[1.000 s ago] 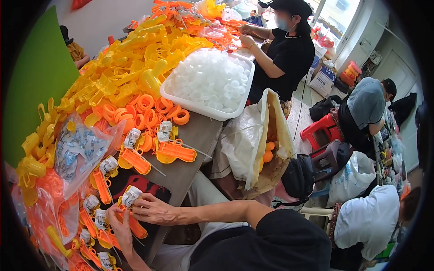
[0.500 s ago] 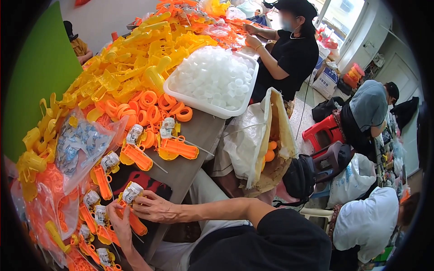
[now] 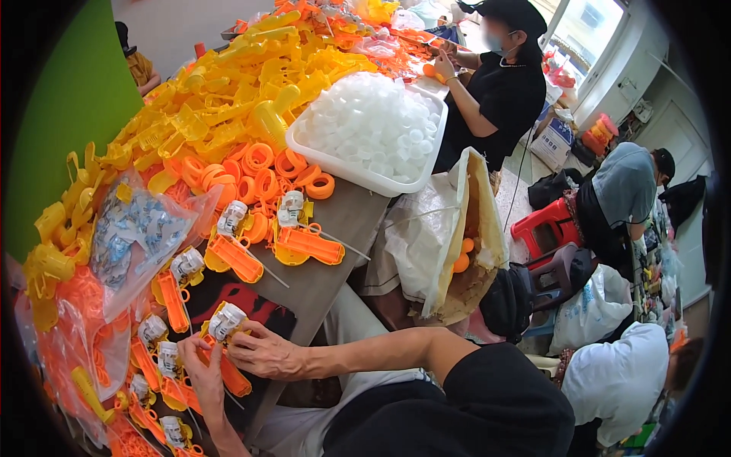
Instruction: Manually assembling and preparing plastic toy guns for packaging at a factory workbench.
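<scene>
At the near edge of the table, both my hands hold one plastic toy assembly [image 3: 226, 321], with a white cylindrical part on top, yellow plastic beneath and an orange channel-shaped piece. My left hand [image 3: 202, 372] pinches its left side. From the right, my right hand [image 3: 266, 352] wraps its fingers around it, hiding part of the orange piece. A black and red cloth or mat [image 3: 255, 298] lies just beyond. Similar assemblies [image 3: 311, 242] with white, yellow and orange parts and thin rods lie around my hands, several of them to the left.
Yellow plastic parts [image 3: 228, 84] heap up at the back, with orange rings [image 3: 259, 156] before them. A white tub [image 3: 369, 183] holds translucent caps. Bags of small parts [image 3: 137, 236] lie left. An open woven sack [image 3: 426, 236] stands right of the table. Co-workers [image 3: 499, 99] sit beyond.
The whole view has shifted slightly, with the table appearing a little further right. Both hands keep their hold on the toy assembly, almost unmoved. The co-worker's hands at the back have moved slightly.
</scene>
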### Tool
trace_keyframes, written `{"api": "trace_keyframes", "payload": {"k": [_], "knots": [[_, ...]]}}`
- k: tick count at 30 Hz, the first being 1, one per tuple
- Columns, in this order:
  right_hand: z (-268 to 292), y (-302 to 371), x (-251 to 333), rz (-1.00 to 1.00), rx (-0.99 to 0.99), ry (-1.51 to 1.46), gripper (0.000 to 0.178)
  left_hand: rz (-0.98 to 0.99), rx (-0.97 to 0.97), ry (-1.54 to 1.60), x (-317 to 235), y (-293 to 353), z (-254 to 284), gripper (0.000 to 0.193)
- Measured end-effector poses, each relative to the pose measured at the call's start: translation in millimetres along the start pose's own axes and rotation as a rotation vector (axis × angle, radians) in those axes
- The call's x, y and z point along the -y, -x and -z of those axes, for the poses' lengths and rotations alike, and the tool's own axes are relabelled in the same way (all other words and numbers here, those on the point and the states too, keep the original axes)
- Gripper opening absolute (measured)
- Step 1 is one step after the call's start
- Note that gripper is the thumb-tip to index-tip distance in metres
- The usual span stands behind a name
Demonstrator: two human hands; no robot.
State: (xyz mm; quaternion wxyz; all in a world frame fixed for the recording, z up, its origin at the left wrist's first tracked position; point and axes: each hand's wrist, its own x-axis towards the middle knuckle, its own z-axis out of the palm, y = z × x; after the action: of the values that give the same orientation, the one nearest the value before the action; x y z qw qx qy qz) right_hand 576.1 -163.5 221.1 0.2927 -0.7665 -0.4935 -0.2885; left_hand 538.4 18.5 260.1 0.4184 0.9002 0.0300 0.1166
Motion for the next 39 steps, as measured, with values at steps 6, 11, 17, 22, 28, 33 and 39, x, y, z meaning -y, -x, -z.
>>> {"api": "trace_keyframes", "payload": {"k": [6,11,17,22,28,33,39], "knots": [[-9,6,39,-0.12,-0.003,0.078,0.038,-0.026,-0.092,-0.114,13,7,0,0.022],[18,-9,-5,-0.02,0.152,0.218,0.041,-0.156,-0.134,-0.016,11,-27,-21,0.022],[-7,2,33,-0.147,0.166,0.348,0.039,-0.175,-0.297,-0.163,18,-14,-25,0.027],[24,-15,13,-0.102,0.19,0.016,0.038,-0.185,-0.226,-0.133,27,-7,-14,0.026],[34,-34,-39,-0.172,0.017,-0.017,0.035,-0.282,-0.267,-0.348,20,-8,-6,0.02],[14,-19,-38,-0.137,0.211,-0.013,0.044,-0.205,-0.302,-0.276,14,-8,-14,0.018],[12,-22,-34,-0.12,0.187,0.059,0.043,-0.346,-0.522,-0.657,-20,8,-36,0.015]]}}
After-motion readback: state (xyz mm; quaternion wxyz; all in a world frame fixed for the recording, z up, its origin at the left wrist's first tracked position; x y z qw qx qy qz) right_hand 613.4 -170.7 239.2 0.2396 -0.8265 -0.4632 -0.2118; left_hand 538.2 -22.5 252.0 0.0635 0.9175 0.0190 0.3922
